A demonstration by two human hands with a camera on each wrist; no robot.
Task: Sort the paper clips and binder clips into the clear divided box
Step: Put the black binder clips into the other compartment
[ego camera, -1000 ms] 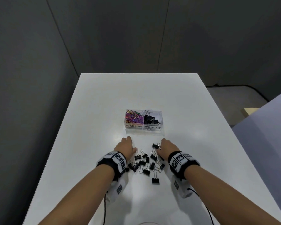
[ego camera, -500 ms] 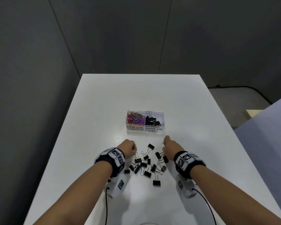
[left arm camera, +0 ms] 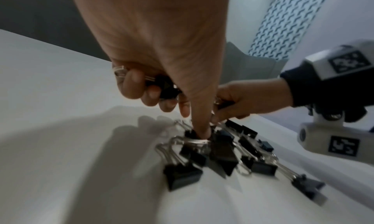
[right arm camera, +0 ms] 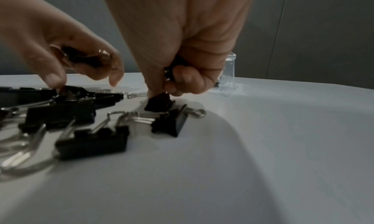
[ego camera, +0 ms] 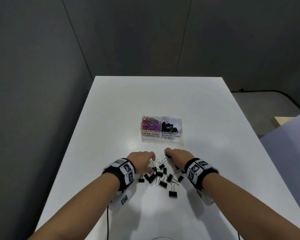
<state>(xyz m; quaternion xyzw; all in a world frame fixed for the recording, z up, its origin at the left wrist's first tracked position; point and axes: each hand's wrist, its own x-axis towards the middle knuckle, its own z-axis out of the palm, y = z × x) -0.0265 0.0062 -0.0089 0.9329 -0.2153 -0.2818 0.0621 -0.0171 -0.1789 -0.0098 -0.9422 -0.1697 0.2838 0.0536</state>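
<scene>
**Both hands in the binder clip pile, each grip already holding clips**

While both hands work low over it, the white rectangular counter [ego camera: 111, 110] carries everything, with dark grey wall panels [ego camera: 145, 32] behind it.

Clear divided plastic box [ego camera: 180, 122] sits mid-counter, beyond the hands and apart from them. Left compartment, labelled PAPER CLIPS: multicoloured wire paper clips [ego camera: 150, 124]. Right compartment, labelled BINDER CLIPS: a few black binder clips [ego camera: 169, 127] already inside.

Loose pile of black binder clips with silver wire handles [ego camera: 160, 177] lies on the counter between the two wrists, nearer the person than the box. One clip [ego camera: 172, 194] sits a little apart at the near edge of the pile.

Left hand [ego camera: 142, 157]: fingers curled, grip clamped on a black binder clip [left arm camera: 166, 88] tucked in the palm, wire handle sticking out past the fingers. Thumb [left arm camera: 200, 128] points down, tip touching a clip in the pile.

Right hand [ego camera: 179, 155]: fingers curled, grip closed on a black binder clip [right arm camera: 179, 64] held inside the fist. Thumb and forefinger tips pinch another black binder clip [right arm camera: 158, 103] at the far right edge of the pile; cannot tell if it is clear of the counter.

Both wrists wear black bands with white marker blocks [ego camera: 126, 170], a black cable [ego camera: 107, 222] trailing from the left one.
</scene>
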